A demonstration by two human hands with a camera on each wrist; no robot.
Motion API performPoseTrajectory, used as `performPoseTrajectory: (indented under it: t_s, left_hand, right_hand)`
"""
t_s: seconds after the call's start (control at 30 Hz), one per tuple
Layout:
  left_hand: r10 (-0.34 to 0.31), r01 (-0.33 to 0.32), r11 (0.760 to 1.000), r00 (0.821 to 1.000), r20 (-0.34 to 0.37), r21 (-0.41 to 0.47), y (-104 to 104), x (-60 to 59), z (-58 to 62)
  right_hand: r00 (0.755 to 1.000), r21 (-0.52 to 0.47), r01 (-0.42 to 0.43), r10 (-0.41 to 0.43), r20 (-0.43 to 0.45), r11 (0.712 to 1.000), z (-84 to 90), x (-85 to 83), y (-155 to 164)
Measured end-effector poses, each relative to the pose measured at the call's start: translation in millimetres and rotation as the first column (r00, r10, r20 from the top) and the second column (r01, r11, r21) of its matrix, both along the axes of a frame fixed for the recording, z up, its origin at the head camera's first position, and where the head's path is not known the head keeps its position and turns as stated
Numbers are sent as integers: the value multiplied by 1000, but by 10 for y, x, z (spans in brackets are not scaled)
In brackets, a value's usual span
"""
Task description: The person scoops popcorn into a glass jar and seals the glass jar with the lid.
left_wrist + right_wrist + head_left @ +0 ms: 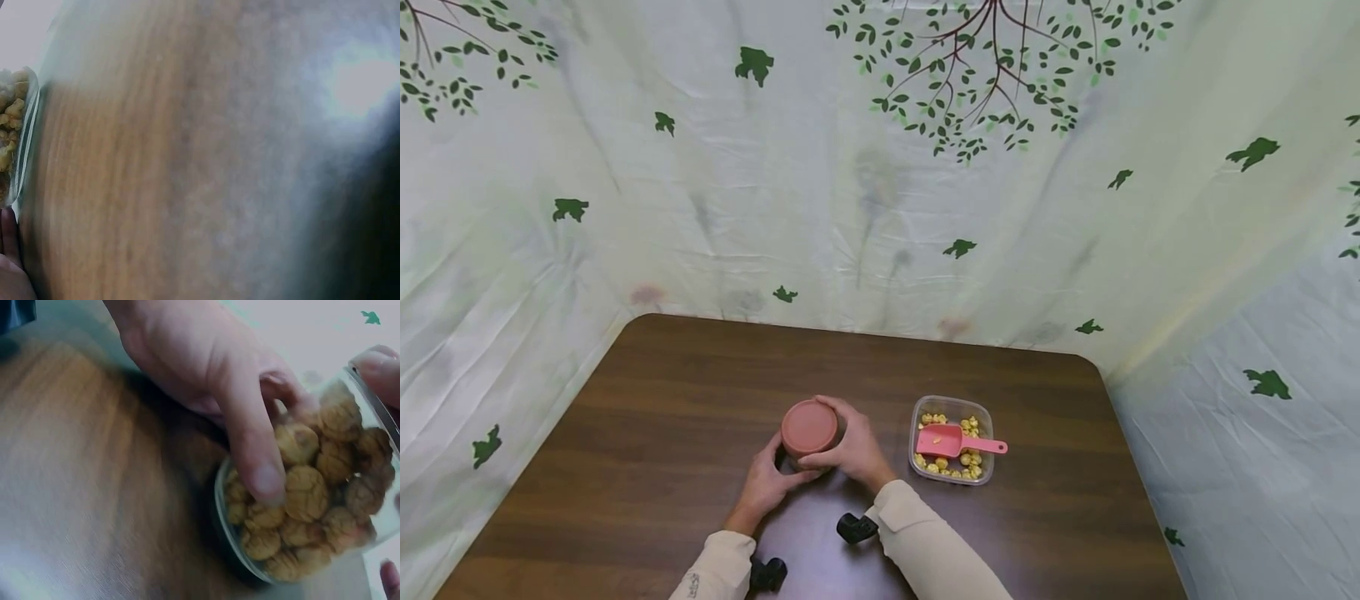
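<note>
A clear jar (306, 494) filled with round, golden-brown popcorn is held between both hands above the table, tilted in the right wrist view. Its round, dusty-red lid (809, 427) shows from above in the head view. My left hand (766, 483) grips the jar's body from the near left, its thumb lying along the clear wall. From the right, my right hand (859, 446) holds the lid, thumb at the near side and fingers at the far side. At the left edge of the left wrist view, part of the jar (14, 131) appears.
Right of the hands, a clear square tub (914, 442) with some popcorn sits on the brown wooden table (1045, 517). A pink scoop (947, 440) lies across it, handle over the right rim. White leaf-printed curtains (715, 233) enclose the table's back and sides.
</note>
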State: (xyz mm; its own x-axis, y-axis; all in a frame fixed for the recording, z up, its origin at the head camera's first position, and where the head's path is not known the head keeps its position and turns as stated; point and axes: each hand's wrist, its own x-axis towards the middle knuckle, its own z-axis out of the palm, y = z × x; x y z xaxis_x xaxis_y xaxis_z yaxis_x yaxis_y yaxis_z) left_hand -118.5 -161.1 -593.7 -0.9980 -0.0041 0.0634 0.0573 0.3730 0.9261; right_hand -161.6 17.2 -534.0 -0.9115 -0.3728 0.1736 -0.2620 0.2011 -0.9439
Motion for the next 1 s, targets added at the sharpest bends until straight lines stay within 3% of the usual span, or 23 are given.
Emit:
performPoseTrajectory:
  t_s: [0.17, 0.27, 0.4, 0.5, 0.6, 0.73, 0.87, 1.0]
  left_hand:
    - [6, -6, 1000, 1000, 2, -7, 3, 18, 11]
    - [1, -2, 1000, 1000, -18, -20, 1, 17, 9]
    - [-22, 21, 999, 1000, -21, -37, -4, 14, -3]
    - [-30, 29, 999, 1000, -7, -45, 3, 13, 5]
    - [-25, 24, 999, 999, -19, -35, 38, 30, 79]
    - [-20, 17, 999, 998, -60, -46, 86, 61, 211]
    - [-11, 8, 999, 998, -55, -46, 59, 33, 121]
    - [-2, 1, 999, 999, -33, -34, 25, 13, 26]
  right_hand:
    - [995, 19, 102, -101, -23, 995, -25, 90, -62]
    - [994, 60, 104, -103, -30, 993, -24, 104, -61]
    - [999, 52, -34, 32, 31, 998, 1, 19, 8]
    - [983, -15, -156, 157, 95, 988, 11, -82, 62]
    - [975, -34, -184, 186, 120, 982, 0, -132, 84]
    - [989, -32, -97, 100, 111, 995, -32, -86, 53]
    - [997, -8, 50, -49, 61, 999, -56, 20, -30]
    - [974, 60, 226, -226, -4, 972, -60, 149, -137]
